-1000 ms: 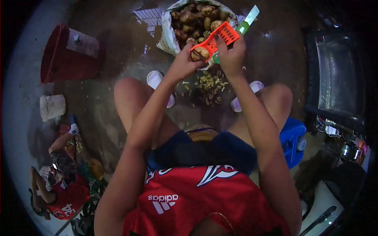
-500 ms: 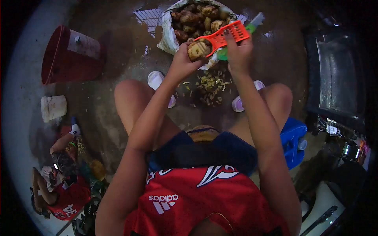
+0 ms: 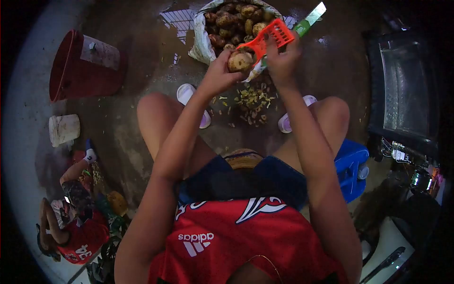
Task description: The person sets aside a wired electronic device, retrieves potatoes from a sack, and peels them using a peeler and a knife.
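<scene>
My left hand is closed around a partly peeled potato, its pale flesh facing up with brown skin left at the edges. My right hand grips an orange peeler with a perforated flat body, and its lower end reaches the potato. A knife with a green handle is also held in that hand, its blade pointing up and right, away from the potato. Just beyond both hands stands an open white sack full of unpeeled potatoes. Peelings lie on the floor below my hands.
A dark red bucket and a small white bucket stand at left. Another person sits at lower left. A blue jerrycan is beside my right leg. The floor looks wet.
The potato has turned in my left hand, so a different face shows. My right hand has shifted slightly down and left with the peeler, and the knife blade points farther out.
</scene>
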Tool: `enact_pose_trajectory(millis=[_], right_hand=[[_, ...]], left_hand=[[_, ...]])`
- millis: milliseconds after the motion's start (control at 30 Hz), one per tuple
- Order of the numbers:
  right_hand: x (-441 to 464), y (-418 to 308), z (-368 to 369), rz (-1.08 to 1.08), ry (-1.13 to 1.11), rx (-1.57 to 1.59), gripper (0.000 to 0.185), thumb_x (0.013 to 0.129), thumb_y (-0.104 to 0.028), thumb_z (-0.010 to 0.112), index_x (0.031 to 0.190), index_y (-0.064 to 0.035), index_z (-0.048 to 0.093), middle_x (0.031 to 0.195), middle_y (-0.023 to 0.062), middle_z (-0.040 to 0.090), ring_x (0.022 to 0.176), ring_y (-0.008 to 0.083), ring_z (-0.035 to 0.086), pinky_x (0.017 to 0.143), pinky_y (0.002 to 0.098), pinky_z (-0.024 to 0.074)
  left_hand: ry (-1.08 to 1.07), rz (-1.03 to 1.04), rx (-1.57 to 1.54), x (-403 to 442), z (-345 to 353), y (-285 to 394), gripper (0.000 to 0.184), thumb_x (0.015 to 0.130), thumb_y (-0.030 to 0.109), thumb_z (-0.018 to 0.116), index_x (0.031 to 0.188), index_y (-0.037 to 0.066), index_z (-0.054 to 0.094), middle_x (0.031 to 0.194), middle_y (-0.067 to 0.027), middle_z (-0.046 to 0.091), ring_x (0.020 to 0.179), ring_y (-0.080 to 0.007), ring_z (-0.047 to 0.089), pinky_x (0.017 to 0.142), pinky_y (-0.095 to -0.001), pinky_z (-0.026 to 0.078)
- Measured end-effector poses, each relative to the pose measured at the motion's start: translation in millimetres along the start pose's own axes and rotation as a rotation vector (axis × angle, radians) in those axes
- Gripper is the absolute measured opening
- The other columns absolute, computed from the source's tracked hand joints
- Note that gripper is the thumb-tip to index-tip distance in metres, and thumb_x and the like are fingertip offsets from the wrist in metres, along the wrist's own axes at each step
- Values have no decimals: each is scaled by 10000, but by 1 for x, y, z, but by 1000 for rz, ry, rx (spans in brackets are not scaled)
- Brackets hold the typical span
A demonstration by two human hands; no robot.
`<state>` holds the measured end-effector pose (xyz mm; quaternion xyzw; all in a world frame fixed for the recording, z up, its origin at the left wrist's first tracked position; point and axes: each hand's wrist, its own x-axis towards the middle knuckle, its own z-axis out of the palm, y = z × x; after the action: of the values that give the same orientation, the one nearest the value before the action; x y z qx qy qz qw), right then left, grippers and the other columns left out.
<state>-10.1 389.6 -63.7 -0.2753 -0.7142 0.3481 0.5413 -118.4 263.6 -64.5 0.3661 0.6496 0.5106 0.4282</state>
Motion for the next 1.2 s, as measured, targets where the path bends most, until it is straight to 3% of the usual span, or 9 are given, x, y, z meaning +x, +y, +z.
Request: enact_pose_trajectory(millis=[167, 300, 467, 533, 667, 767, 967, 1100, 1200], right_hand=[[28, 2, -30, -60, 94, -233, 225, 786, -79, 614, 941, 24, 488, 836, 86, 587, 764, 136, 577, 691, 267, 460], [12, 22, -14, 187, 76, 163, 199, 801, -60, 589, 957, 11, 487, 854, 68, 583, 776, 120, 571, 695, 263, 462], [22, 32, -8, 436, 178, 567, 257, 737, -151, 656, 885, 15, 526, 820, 97, 592, 740, 185, 569, 650, 309, 442], [28, 31, -19, 288, 88, 178, 234, 745, -141, 651, 879, 9, 531, 827, 79, 593, 730, 164, 568, 649, 295, 447], [30, 15, -29, -17, -65, -422, 190, 794, -39, 578, 970, -9, 512, 910, 51, 584, 795, 122, 572, 717, 279, 469], [24, 12, -17, 387, -62, 531, 224, 796, -51, 581, 1004, -7, 511, 942, 50, 586, 826, 134, 574, 758, 285, 461], [8, 10, -3, 472, -186, 644, 214, 768, -103, 642, 940, -12, 553, 879, 45, 599, 778, 108, 574, 704, 255, 465], [35, 57, -27, 514, 52, 499, 274, 762, -78, 635, 1001, 4, 532, 897, 43, 590, 801, 111, 567, 717, 259, 461], [32, 56, -25, 525, 7, 506, 274, 762, -71, 626, 1010, -6, 529, 908, 48, 594, 820, 123, 576, 727, 269, 464]], left_hand=[[33, 66, -72, 1, -1, -10, 566, 625, 24, 677, 1109, 7, 385, 963, -68, 546, 854, -130, 542, 716, -253, 470], [87, 242, -44, 10, 2, -20, 582, 621, 35, 707, 1101, 31, 377, 963, -70, 540, 825, -124, 545, 613, -245, 487], [53, -127, -356, 3, -1, -7, 612, 596, 46, 751, 1087, 65, 385, 987, -71, 530, 833, -147, 560, 588, -263, 511], [49, -134, -527, -2, 5, -4, 648, 575, 41, 760, 1102, 58, 383, 987, -64, 531, 843, -164, 570, 621, -281, 524], [-30, -172, -355, 2, 4, -12, 585, 570, 50, 757, 1073, 29, 459, 947, -43, 562, 818, -132, 566, 651, -261, 499], [-77, -143, -266, 5, 5, -16, 499, 578, 33, 735, 1027, 21, 519, 897, -23, 584, 798, -114, 566, 671, -247, 480], [-84, -149, -247, 4, 10, -22, 513, 566, -29, 708, 1042, 24, 525, 887, -4, 582, 818, -106, 556, 716, -248, 468], [-189, -10, -242, -5, 9, -19, 584, 547, -52, 702, 1087, 26, 495, 932, -11, 568, 864, -100, 538, 721, -245, 467], [-176, -12, -209, -4, 5, -22, 606, 553, -52, 694, 1115, 30, 482, 938, -20, 567, 851, -107, 541, 701, -240, 469]])
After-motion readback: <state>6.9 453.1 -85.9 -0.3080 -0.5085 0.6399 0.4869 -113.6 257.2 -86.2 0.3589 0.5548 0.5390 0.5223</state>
